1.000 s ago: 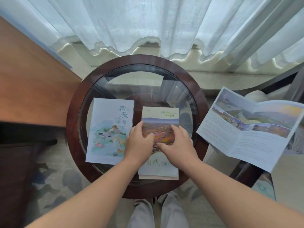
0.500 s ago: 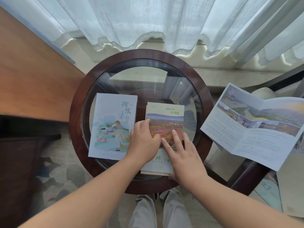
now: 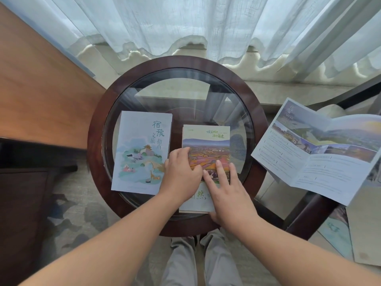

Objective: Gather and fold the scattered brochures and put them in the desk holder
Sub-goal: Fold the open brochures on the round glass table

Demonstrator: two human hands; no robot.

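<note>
A folded brochure with a field photo on its cover [image 3: 206, 145] lies flat on the round glass-topped table [image 3: 115, 124], its near end reaching onto the table's dark wooden rim. Both of the person's hands rest on top of it. The left hand [image 3: 181, 174] lies palm down over the brochure's left edge with the fingers curled loosely together, gripping nothing that can be seen. The right hand [image 3: 228, 195] lies flat over the brochure's lower right part, fingers spread and stretched out, pressing on the cover; its thumb sits under or at the near edge, though whether it pinches the paper cannot be told. The two hands touch each other near the brochure's middle.

Just to the left of the left hand, a second folded brochure with a pale illustrated cover [image 3: 142, 151] lies flat on the glass, apart from the first by a narrow gap. Well to the right of the right hand, past the table's rim, an unfolded brochure [image 3: 317, 153] is spread open with its panels raised unevenly. Beyond the table hangs a sheer white curtain [image 3: 185, 23]. Below the hands the person's grey trouser legs [image 3: 200, 263] show.
</note>
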